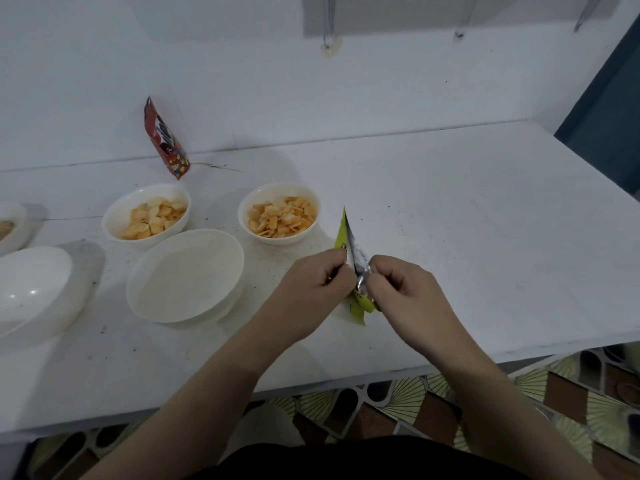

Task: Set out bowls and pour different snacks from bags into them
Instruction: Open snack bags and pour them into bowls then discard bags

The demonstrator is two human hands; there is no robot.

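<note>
Both hands pinch the top of a yellow snack bag point(351, 308) with a silver inside, held above the white table point(450, 220); my left hand point(317, 282) grips its left flap, my right hand point(398, 289) its right flap. Left of them stands an empty white bowl point(185, 275). Behind it, two white bowls hold orange crackers, one at the left point(147, 211), one at the right point(278, 213). A red candy bag point(166, 140) leans on the wall at the back.
Another empty white bowl point(31, 289) sits at the far left, with a partly seen bowl point(10, 225) behind it. The table's front edge point(346, 382) runs above a patterned tile floor. The right half of the table is bare.
</note>
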